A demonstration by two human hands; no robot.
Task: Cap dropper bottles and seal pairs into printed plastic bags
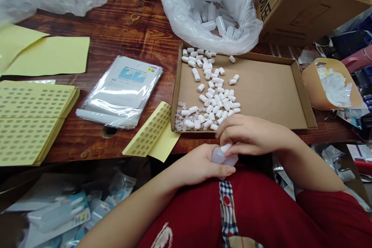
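Observation:
My left hand (197,166) is closed around small translucent plastic bottles (217,156), seemingly two side by side, close to my body below the table edge. On one of them sits a white cap (226,146), pinched by the fingers of my right hand (252,133). How far the cap is on, I cannot tell, since my fingers partly hide it. Just beyond my hands lies a shallow cardboard tray (270,93) with many loose white caps (221,102) in its left half. Small clear plastic pieces (181,122) are heaped in its near left corner.
Behind the tray stands a plastic bag (180,19) of translucent bottles, beside a cardboard box (290,11). Right of the tray is an orange bin (319,85). To the left lie clear packaging sleeves (122,89), a folded sticker sheet (151,131) and stacked yellow sticker sheets (31,124).

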